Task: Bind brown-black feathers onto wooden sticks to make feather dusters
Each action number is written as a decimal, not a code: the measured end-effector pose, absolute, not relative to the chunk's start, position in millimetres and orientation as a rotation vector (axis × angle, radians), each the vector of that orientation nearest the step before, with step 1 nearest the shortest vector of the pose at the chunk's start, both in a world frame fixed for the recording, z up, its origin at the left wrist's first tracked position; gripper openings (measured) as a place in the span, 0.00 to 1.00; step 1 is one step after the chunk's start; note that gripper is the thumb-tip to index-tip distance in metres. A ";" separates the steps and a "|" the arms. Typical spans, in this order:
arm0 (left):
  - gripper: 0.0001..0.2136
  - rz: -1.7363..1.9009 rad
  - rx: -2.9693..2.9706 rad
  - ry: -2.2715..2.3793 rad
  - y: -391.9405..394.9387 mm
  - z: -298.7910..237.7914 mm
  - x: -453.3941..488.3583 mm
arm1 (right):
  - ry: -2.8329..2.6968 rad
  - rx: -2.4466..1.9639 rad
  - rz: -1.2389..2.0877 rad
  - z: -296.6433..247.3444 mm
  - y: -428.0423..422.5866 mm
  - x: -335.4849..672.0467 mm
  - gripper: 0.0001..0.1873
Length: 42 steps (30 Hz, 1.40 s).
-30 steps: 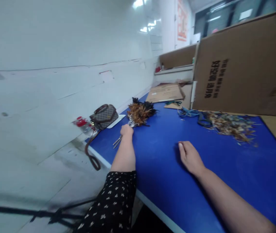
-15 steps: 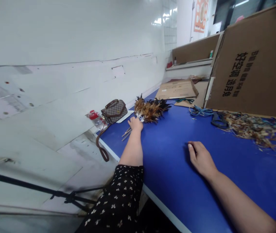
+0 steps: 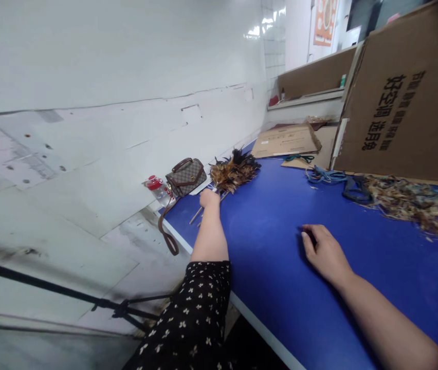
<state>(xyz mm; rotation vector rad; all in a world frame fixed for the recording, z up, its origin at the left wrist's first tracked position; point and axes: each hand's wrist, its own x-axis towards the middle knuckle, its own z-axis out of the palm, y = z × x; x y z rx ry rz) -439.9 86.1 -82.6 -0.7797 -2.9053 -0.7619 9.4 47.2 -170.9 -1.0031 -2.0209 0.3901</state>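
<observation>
Two bare hands on a blue table (image 3: 265,288). Far left of the grip, a clear bottle with a red cap (image 3: 156,188) lies at the table's corner, and just beside it stands a brown patterned handbag (image 3: 185,176), its strap hanging off the edge. Left hand (image 3: 208,198), arm in a black flowered sleeve (image 3: 192,313), is stretched out with fingers closed around the thin wooden sticks (image 3: 196,215) of a feather bundle (image 3: 233,171); stick ends poke out below the fist, brown and black feathers fan out just beyond it, resting on the table. Right of the grip, well apart, right hand (image 3: 325,251) lies palm down and flat on the blue surface, fingers loosely together, holding nothing. Beyond that hand, blue cords (image 3: 325,176) and a loose pile of feather scraps (image 3: 412,201) lie near a big cardboard box (image 3: 404,108) with dark print. Flattened cardboard (image 3: 285,140) sits past the feathers.
</observation>
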 end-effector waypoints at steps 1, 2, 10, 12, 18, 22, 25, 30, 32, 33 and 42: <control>0.21 -0.755 -0.760 -2.917 84.7 -81.8 -440.7 | -2.025 -1.000 0.389 -170.3 47.0 9.5 0.18; 0.21 -0.745 -0.740 -2.928 83.7 -81.3 -440.9 | -2.029 -0.996 0.389 -169.6 46.7 9.6 0.17; 0.35 -0.726 -0.813 -2.785 87.3 -80.4 -413.8 | -2.050 -0.997 0.378 -165.9 43.0 6.6 0.14; 0.36 -0.736 -0.919 -2.682 92.2 -74.7 -396.5 | -2.061 -1.012 0.373 -164.3 40.8 5.6 0.15; 0.28 -0.832 -1.593 -2.074 99.9 -71.2 -284.4 | -2.147 -1.023 0.356 -153.4 31.3 3.4 0.18; 0.23 -0.777 -2.114 -1.644 86.0 -102.1 -188.7 | -2.217 -1.003 0.353 -149.5 26.5 3.2 0.18; 0.19 -0.616 -2.354 -1.550 81.1 -123.3 -152.4 | -2.242 -1.008 0.343 -149.3 25.3 3.6 0.16; 0.20 -0.582 -2.367 -1.582 79.5 -131.8 -154.7 | -2.298 -0.997 0.292 -148.6 23.2 3.5 0.15; 0.20 -0.598 -2.380 -1.576 77.6 -132.9 -159.0 | -2.332 -0.997 0.262 -148.2 21.6 3.2 0.15; 0.20 -0.609 -2.390 -1.572 76.5 -133.8 -160.4 | -2.346 -1.001 0.246 -148.1 20.7 3.1 0.15; 0.20 -0.677 -2.482 -1.536 68.3 -138.0 -173.5 | -2.431 -1.005 0.159 -147.4 12.2 1.4 0.13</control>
